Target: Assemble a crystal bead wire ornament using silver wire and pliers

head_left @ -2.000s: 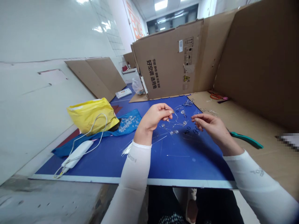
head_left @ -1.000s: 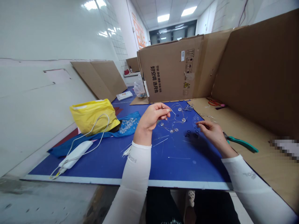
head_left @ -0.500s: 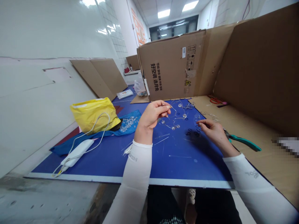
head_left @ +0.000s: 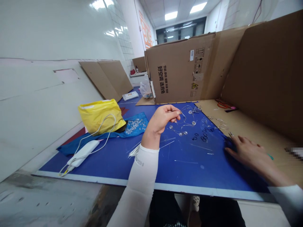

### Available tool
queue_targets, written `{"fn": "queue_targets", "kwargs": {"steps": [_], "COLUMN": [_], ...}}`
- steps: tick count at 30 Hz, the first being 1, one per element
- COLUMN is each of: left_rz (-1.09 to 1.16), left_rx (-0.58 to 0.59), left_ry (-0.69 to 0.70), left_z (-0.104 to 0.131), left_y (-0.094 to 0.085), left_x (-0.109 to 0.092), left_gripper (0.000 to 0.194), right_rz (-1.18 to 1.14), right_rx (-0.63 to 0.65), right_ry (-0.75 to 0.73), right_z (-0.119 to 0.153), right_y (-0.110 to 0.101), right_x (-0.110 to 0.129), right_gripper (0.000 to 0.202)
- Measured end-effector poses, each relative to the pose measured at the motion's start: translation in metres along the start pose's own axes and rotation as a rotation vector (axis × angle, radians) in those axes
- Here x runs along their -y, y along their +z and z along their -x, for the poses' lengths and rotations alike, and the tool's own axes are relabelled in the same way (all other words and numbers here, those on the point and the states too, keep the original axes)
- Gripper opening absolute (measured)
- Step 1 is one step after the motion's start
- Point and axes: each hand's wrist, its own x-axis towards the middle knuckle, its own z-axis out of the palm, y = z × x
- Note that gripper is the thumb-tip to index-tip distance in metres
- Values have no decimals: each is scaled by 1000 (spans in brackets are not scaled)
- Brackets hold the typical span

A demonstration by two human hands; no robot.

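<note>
My left hand (head_left: pixel 167 118) is raised over the blue table, thumb and fingers pinched on a thin wire (head_left: pixel 184 116). Clear round beads (head_left: pixel 193 123) on curved wire lie or hang just beyond it. At the right, my right hand (head_left: pixel 248 153), blurred by motion, is spread palm down over the pliers, whose metal tip (head_left: pixel 231 134) and a bit of green handle (head_left: pixel 270 156) show; contact cannot be made out. Dark rings (head_left: pixel 204 136) lie between the hands. Straight wire pieces (head_left: pixel 200 147) are near them.
At the left are a yellow bag (head_left: pixel 101 116), clear beads on a blue cloth (head_left: pixel 135 126) and a white power strip with its cable (head_left: pixel 82 154). Cardboard (head_left: pixel 180 72) stands behind. Orange-handled scissors (head_left: pixel 223 105) lie on cardboard at the right.
My right hand has moved right and toward me, from the dark rings to over the pliers, and its fingers have opened. My left hand keeps its pinch. The view has shifted slightly.
</note>
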Motion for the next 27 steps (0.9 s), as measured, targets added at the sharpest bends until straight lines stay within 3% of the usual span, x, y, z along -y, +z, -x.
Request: {"fn": "queue_targets", "kwargs": {"steps": [2,5,11,15,17,20,24,27], "left_rz": [-12,-46,-73,-60,-44,-28,-33,-61], "left_rx": [11,34,51,42,38,28,25,47], "left_ry": [8,26,58,61,62,56,39,33], "left_z": [2,7,14,15,15,14,15,17], "left_y": [1,2,4,5,5,6,9,14], "left_x": [-2,-7,-13,-13,-13,-13,-14,-15], "left_gripper": [4,4,6,5,4,4,5,6], "right_rz": [-29,-64,-68,-83,-129,-222,-408,-509], "right_rx": [30,-24,-49,29,71,37,21,-154], "right_ry": [-35,-54,-46,50,77,119,239,135], "right_z": [0,-2,-7,-9,-9,-9,2,23], "right_y": [10,20,23,26,24,14,-19,-53], "right_x": [-16,-31,-40,-47,-50,-48,-33,-15], "right_gripper": [62,63,61,67,60,50,55,55]}}
